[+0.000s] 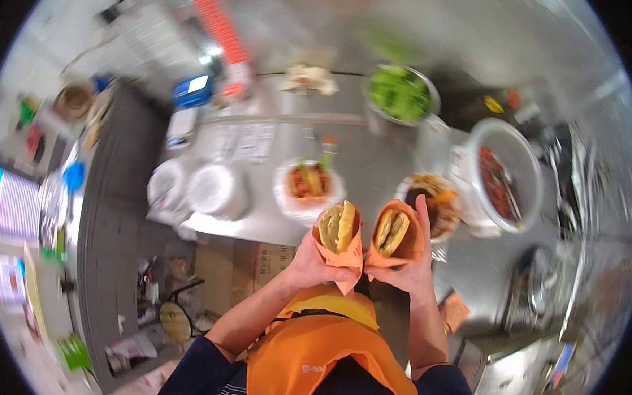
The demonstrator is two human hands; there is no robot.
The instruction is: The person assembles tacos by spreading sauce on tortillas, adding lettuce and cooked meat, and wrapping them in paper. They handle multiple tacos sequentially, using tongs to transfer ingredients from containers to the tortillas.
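Note:
My left hand (315,264) is closed round an orange paper sleeve with a filled bun (337,226) standing up out of it. In my right hand (414,265) is a second orange paper sleeve, and the filled bun (391,233) in it shows a brown filling. Both are held side by side in front of my orange apron (321,343), close but apart. Just beyond the left one, a white bowl (278,194) holds red and yellow food with some green. Beyond my right hand stands a container of dark sauce (421,199) with brownish food at its rim.
A metal bowl of green leaves (400,92) stands at the back. To the right is a large white tub (525,145) with reddish food and tongs. Stacked white bowls (217,190), printed sheets (256,140) and a blue box (192,91) lie to the left.

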